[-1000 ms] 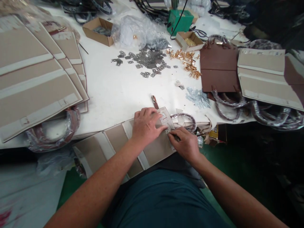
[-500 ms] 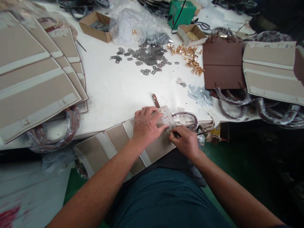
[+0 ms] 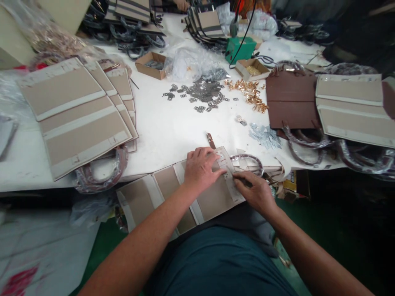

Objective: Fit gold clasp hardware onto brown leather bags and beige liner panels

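Observation:
A flat tan bag panel (image 3: 173,197) with white strips lies over the table's near edge and my lap. My left hand (image 3: 202,168) presses flat on its upper right end, fingers spread toward a pale tab there. My right hand (image 3: 256,191) is closed on a thin dark tool (image 3: 243,181) whose tip touches the panel's right edge beside my left fingertips. A plastic-wrapped handle loop (image 3: 248,161) sticks out just past the panel. A small brown strap piece (image 3: 211,140) lies on the table right above my left hand.
Stacked tan panels (image 3: 77,119) lie at the left, a brown panel (image 3: 291,98) and another tan one (image 3: 354,107) at the right. Dark metal plates (image 3: 203,94), gold fittings (image 3: 249,90), silver plates (image 3: 265,135), cardboard boxes (image 3: 151,65) and a green device (image 3: 240,49) fill the white table (image 3: 166,127).
The view has tilted up and shifted, showing more of the far table. My hands stay on the panel's end; the right hand has slid slightly right along the edge.

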Demonstrator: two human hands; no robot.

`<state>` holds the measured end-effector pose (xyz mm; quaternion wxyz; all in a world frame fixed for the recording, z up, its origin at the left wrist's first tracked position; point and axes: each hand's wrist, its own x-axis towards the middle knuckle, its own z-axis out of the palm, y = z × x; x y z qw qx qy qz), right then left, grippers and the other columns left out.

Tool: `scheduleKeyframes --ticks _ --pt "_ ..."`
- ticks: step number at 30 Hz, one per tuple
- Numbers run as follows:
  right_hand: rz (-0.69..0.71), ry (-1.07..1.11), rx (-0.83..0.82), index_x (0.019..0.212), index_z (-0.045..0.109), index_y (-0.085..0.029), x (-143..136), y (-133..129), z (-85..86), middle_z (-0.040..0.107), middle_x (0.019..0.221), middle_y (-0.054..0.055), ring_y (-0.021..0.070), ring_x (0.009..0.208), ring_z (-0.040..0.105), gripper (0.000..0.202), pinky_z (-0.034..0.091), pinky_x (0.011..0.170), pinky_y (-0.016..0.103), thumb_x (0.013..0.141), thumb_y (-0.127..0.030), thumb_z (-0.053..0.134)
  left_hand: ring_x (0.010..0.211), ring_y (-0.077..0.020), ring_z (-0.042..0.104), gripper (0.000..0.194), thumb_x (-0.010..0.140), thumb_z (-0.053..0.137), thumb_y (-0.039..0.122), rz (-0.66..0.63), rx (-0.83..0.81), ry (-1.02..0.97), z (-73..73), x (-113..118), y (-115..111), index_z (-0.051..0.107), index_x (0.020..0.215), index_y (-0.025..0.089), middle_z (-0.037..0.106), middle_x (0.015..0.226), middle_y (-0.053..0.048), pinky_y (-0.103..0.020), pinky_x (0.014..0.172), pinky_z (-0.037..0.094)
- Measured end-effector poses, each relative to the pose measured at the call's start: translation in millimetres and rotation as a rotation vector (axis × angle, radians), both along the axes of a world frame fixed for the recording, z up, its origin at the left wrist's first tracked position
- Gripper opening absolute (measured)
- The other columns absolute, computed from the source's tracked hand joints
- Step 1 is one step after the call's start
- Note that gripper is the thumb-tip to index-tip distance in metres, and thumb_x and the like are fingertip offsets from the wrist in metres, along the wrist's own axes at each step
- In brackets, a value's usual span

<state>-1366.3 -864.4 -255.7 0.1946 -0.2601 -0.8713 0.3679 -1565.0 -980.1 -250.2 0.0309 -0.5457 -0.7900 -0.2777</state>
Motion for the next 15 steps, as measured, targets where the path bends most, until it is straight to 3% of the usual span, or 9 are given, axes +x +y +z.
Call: scheduleKeyframes --ticks 3,7,13,15 --pt "-0.132 -0.002 -0.14 0.116 0.069 -0.022 2.8 -5.1 10.2 0.076 0.091 0.002 0.0214 0.082 0.071 0.03 0.056 0.078 0.031 0.09 -0.035 0.069 0.12 -0.03 0.057 0.05 0.077 0.089 0.053 0.01 0.004 -0.003 0.2 -0.2 0.1 0.071 0.116 0.028 0.066 0.126 -0.005 -0.048 0.099 0.043" --pt "-0.114 -0.044 -0.252 0.106 0.075 -0.021 -7.2 -12.2 16.3 0.076 0.088 0.002 0.0216 0.082 0.071 0.025 0.056 0.076 0.031 0.088 -0.039 0.07 0.12 -0.0297 0.056 0.049 0.076 0.089 0.052 0.02 0.013 -0.015 0.4 1.8 -0.2 0.071 0.115 0.028 0.066 0.127 -0.004 -0.048 0.099 0.043" --pt "-0.078 -0.04 -0.221 0.107 0.08 -0.023 -14.5 -8.2 9.3 0.08 0.101 0.003 0.0241 0.097 0.073 0.026 0.057 0.09 0.034 0.091 -0.037 0.067 0.122 -0.0292 0.056 0.047 0.078 0.089 0.048 0.002 0.035 -0.055 -6.9 -2.9 3.3 0.071 0.116 0.028 0.066 0.128 -0.005 -0.048 0.102 0.041" --pt "-0.052 -0.032 -0.171 0.107 0.08 -0.024 -9.3 -11.2 10.0 0.08 0.102 0.003 0.026 0.097 0.074 0.026 0.059 0.09 0.036 0.092 -0.041 0.067 0.122 -0.0294 0.056 0.045 0.079 0.087 0.048 0.019 0.02 -0.058 -2.1 -2.5 -1.3 0.071 0.115 0.027 0.066 0.129 -0.005 -0.049 0.102 0.042"
